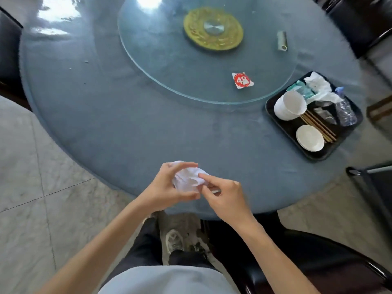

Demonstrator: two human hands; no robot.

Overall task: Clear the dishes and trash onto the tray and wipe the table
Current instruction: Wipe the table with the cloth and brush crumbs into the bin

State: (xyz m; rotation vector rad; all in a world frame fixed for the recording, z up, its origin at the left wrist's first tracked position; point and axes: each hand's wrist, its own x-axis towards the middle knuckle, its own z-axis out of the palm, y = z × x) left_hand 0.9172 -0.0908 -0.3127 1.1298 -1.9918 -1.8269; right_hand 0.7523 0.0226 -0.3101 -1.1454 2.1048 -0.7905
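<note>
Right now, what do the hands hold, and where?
A crumpled white tissue: the left hand grips its left side, the right hand pinches its right edge.

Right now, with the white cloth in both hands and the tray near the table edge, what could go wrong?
1. The black tray sits close to the table's right edge; a wide wipe could push it off with the white cup and saucer.
2. The red-and-white wrapper and grey tube lie on the glass turntable; wiping may sweep them to the floor.
3. The left hand and right hand hold the white cloth bunched, so it may wipe poorly.
</note>
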